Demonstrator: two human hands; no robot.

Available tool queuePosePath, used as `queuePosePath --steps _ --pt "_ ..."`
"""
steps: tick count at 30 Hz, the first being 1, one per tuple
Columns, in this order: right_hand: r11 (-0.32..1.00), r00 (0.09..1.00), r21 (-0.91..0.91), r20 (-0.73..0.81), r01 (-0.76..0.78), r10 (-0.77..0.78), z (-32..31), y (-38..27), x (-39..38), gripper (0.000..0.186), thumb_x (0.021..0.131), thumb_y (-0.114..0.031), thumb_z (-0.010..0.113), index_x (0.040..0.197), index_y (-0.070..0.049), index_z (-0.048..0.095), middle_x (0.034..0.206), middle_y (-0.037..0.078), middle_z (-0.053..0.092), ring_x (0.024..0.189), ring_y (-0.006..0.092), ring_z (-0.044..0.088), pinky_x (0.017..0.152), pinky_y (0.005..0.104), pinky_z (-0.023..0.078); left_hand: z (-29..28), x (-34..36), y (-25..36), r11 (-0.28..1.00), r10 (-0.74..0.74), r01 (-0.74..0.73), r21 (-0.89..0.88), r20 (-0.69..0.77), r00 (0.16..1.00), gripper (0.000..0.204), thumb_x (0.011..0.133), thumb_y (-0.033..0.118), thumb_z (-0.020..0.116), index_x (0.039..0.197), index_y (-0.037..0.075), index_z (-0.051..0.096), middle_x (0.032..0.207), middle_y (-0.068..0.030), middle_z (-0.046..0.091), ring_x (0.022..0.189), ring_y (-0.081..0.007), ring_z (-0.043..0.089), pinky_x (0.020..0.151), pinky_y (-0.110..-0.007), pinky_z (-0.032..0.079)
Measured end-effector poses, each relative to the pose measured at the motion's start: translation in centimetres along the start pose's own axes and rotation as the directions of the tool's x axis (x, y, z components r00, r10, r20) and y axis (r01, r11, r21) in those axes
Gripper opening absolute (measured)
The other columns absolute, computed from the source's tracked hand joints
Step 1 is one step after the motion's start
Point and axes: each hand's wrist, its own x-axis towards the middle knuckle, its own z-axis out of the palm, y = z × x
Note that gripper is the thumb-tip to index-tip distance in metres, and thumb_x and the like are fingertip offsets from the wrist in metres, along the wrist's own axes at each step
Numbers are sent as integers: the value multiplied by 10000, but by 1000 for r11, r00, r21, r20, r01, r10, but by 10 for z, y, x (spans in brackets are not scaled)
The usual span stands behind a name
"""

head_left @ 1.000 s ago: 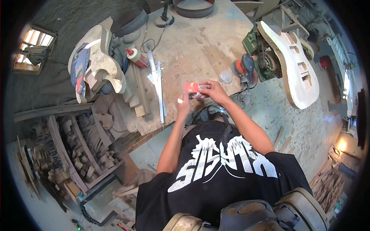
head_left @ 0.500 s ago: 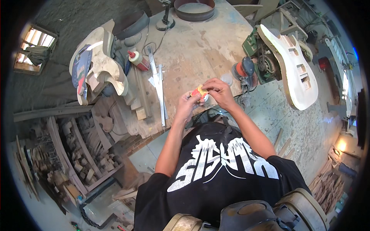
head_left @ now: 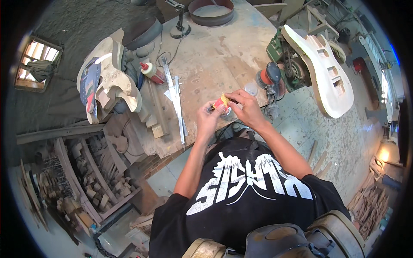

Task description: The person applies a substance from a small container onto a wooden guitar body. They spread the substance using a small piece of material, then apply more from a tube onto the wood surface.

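Note:
Just over the workbench's front edge, my left hand (head_left: 208, 115) grips a small red-and-yellow packet (head_left: 220, 101), while my right hand (head_left: 247, 109) pinches its upper right part. A small whitish object (head_left: 228, 111) shows partly beneath it, too small to make out. Beyond my hands a round translucent lid (head_left: 251, 89) lies on the bench. Steel rulers (head_left: 175, 96) lie to the left, with a white glue bottle with red cap (head_left: 152, 73) above them. An orange-and-black power sander (head_left: 269, 75) stands to the right.
Unfinished guitar bodies sit on either side (head_left: 122, 94) (head_left: 340, 99). A desk lamp (head_left: 180, 30) and a metal ring (head_left: 211, 21) stand at the back of the bench (head_left: 208, 56). Wood offcuts (head_left: 99, 189) fill a rack at lower left. A green machine (head_left: 275, 47) is at right.
The packet has turned and tilted from showing its flat red face to a yellow edge. My left hand has shifted right around it, and my right fingers have moved over its top.

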Motion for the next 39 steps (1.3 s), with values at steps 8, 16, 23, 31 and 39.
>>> queuePosePath --steps 8,16,23,31,39 --pt "972 991 194 48 -129 122 -1 -19 -2 356 869 -59 733 1203 49 674 1083 158 670 934 223 701 846 320 576 -1 -3 7 990 102 -102 99 6 995 205 936 70 696 1096 -59 687 939 -90 731 811 -120 684 737 -256 545" --pt "884 957 369 130 -288 258 -2 -18 0 407 842 4 772 1226 63 651 1114 85 621 988 127 656 881 246 567 -2 -3 14 982 119 -122 142 29 992 175 943 50 674 1084 -50 704 921 -78 732 804 -104 667 713 -250 531" --pt "875 949 367 151 -315 278 -3 -21 4 406 833 -29 799 1195 82 653 1104 81 623 962 117 649 847 238 573 -3 -3 22 963 162 -169 212 49 986 164 937 39 674 1062 -57 717 872 -77 738 765 -102 667 682 -251 532" --pt "900 940 280 165 -335 298 -8 -14 7 333 855 -54 784 1146 70 679 1046 96 688 937 136 669 805 262 565 -6 -3 25 954 119 -141 264 97 988 186 961 53 660 1083 -85 692 952 -136 739 857 -190 726 787 -303 588" --pt "933 961 233 94 -275 260 -13 -9 0 249 862 -48 712 1090 50 704 1004 138 720 881 211 711 806 333 555 4 -10 25 960 129 -146 239 86 988 203 952 48 661 1116 -63 707 911 -109 750 814 -133 712 721 -264 559"
